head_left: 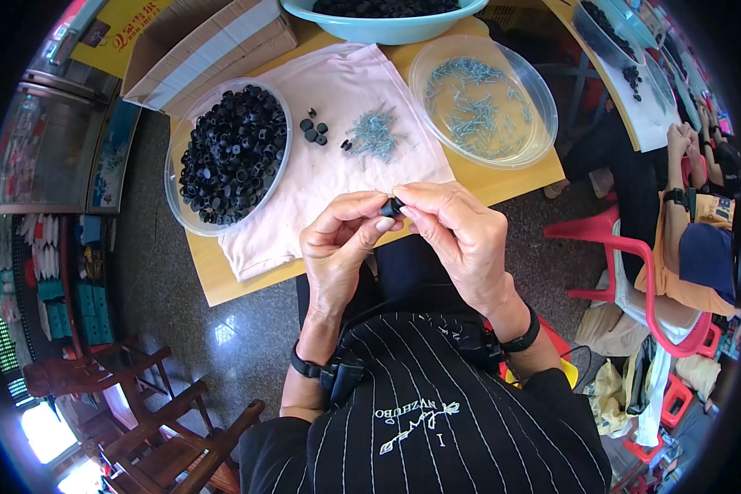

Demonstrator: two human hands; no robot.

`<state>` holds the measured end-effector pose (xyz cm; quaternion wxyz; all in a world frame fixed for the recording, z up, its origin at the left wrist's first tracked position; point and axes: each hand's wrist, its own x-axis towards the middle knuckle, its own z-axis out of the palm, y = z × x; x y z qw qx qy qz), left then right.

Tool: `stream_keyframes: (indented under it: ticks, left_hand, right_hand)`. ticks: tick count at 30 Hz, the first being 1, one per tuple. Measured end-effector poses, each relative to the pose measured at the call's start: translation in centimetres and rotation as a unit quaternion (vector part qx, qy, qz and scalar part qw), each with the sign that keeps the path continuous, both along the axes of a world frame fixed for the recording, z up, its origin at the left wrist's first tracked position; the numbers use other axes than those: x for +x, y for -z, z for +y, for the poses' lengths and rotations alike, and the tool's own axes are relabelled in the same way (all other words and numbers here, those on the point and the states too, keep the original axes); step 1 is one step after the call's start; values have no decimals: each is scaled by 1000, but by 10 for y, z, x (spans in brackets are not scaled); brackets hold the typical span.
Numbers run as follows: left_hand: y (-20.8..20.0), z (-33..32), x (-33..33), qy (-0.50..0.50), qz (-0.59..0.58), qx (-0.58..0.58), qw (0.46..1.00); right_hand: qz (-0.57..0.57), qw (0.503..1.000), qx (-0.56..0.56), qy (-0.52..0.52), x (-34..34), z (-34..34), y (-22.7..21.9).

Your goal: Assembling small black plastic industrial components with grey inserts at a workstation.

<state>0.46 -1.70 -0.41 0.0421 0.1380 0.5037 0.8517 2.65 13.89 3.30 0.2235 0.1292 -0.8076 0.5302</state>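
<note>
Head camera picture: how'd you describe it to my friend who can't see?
A person's left hand and right hand hold a small black rounded piece. Ahead, one round clear tub holds black plastic parts, another clear tub holds silvery fasteners.

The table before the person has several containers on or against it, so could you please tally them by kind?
Clear round tubs: 2, one with black parts and one with thin metal pieces
Light blue basin: 1
Cardboard box: 1
Total: 4
</note>
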Motion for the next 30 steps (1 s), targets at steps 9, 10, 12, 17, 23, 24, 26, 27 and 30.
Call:
stream_keyframes:
  ticks: [9, 10, 12, 17, 23, 24, 26, 27, 30]
  left_hand:
    - [-2, 5, 2, -22, -12, -14, 1000]
    - [-3, 6, 2, -26, -23, -7, 999]
    - [-1, 6, 3, -38, -37, -4, 999]
    - [-4, 7, 5, -40, -122, 14, 992]
    - [-6, 7, 5, -50, -147, -3, 988]
    - [-3, 6, 5, -48, -146, -4, 988]
    - [-2, 5, 6, -46, -144, -5, 988]
    - [-2, 5, 7, -47, -140, 2, 989]
    - [-3, 6, 9, -46, -149, 10, 988]
  right_hand:
    - [-118, 974, -193, -32, -3, -9, 9]
    - [-111, 972, -205, -27, -4, -11, 9]
    - [-104, 971, -216, -23, -5, -13, 11]
    - [-43, 996, -79, 7, -5, -10, 19]
    - [-22, 1000, 16, 4, -6, -9, 11]
    - [-21, 1000, 16, 5, -7, -8, 11]
    - [-23, 999, 27, -11, -8, -7, 14]
    - [-23, 999, 27, -10, -9, -7, 14]
    - [-5, 999, 49, -1, -9, -7, 17]
